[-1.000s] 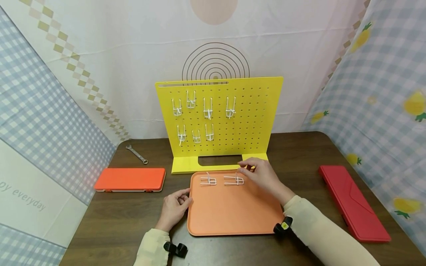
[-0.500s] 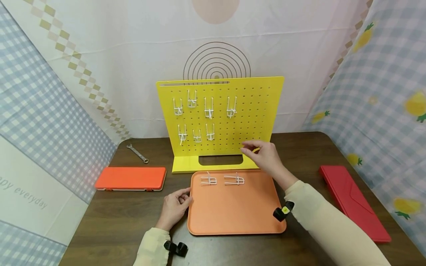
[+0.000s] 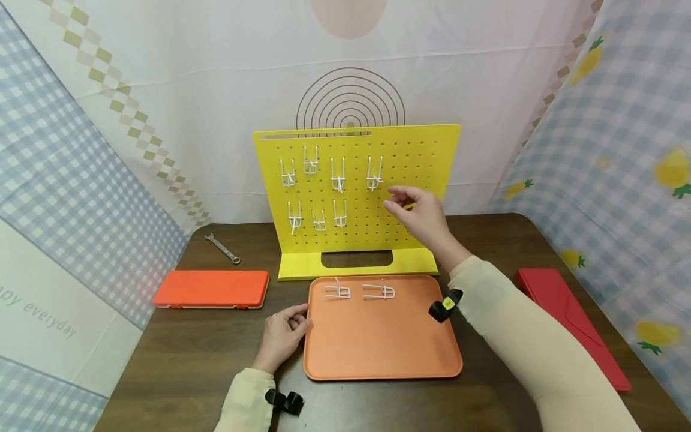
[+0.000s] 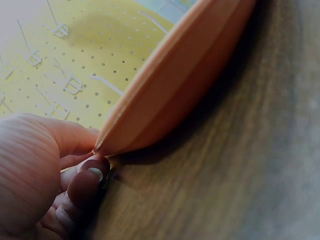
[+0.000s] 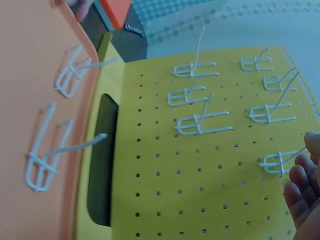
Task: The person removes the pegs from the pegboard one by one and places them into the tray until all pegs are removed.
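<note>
My left hand (image 3: 282, 336) pinches the left rim of an orange tray (image 3: 383, 336); in the left wrist view its thumb and fingers (image 4: 82, 187) meet at the tray's edge. Two white wire pegboard hooks, a left one (image 3: 338, 293) and a right one (image 3: 380, 292), lie near the tray's far edge. Behind stands a yellow pegboard (image 3: 410, 162) with several white hooks hung on it. My right hand (image 3: 423, 217) is raised before the board with fingers loosely bent and nothing between them. Its fingertips are just right of the rightmost hung hook (image 3: 374, 180).
An orange case (image 3: 213, 289) lies left of the tray, with a wrench (image 3: 222, 249) behind it. On the right is a red case (image 3: 567, 324), partly covered by my right sleeve. The pegboard's foot (image 3: 299, 267) stands right behind the tray.
My right hand has risen from the tray's far edge to the pegboard, near the rightmost hook. My left hand has stayed at the tray's rim, and both hooks lie where they were.
</note>
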The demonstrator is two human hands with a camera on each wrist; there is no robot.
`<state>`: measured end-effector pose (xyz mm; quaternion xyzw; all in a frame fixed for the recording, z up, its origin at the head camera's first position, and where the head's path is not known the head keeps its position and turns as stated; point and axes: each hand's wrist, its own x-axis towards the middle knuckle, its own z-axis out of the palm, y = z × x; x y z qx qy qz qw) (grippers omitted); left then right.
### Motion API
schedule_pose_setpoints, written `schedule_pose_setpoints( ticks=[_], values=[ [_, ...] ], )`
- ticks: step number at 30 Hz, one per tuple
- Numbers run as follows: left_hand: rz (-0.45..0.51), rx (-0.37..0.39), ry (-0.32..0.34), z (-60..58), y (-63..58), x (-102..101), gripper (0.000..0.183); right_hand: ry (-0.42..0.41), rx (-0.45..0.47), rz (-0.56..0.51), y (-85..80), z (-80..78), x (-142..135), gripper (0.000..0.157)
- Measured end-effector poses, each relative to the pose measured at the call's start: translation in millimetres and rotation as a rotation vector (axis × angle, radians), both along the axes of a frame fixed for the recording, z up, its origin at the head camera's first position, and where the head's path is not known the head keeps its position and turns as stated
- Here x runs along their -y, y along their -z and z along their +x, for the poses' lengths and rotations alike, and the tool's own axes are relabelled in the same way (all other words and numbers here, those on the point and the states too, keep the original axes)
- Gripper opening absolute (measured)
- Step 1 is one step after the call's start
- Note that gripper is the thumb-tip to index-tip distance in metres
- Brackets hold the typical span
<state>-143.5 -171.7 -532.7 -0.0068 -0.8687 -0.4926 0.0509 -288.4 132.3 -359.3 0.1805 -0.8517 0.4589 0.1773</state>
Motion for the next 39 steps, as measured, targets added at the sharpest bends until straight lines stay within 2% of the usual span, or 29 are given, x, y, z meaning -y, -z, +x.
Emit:
schedule_pose_setpoints(
  ticks=[5, 10, 22, 39],
  values=[
    [-0.008, -0.020, 0.004, -1.1, 0.7, 0.8, 0.028, 0.021, -0.002, 0.024, -13.8, -11.1, 9.1, 0.037],
    [-0.027, -0.024, -0.004, -2.3, 0.7, 0.2, 0.029, 0.026, 0.019, 0.037, -20.5, -19.7, 15.2, 0.038],
    [-0.012, -0.026, 0.011, -2.8, -0.3, -0.3, 0.029, 0.021, 0.066, 0.054, -19.8, -32.1, 20.9, 0.038],
    [-0.006, -0.014, 0.001, -1.0, 0.5, 0.0, 0.029, 0.023, 0.105, 0.078, -17.6, -36.8, 25.3, 0.033]
  ],
)
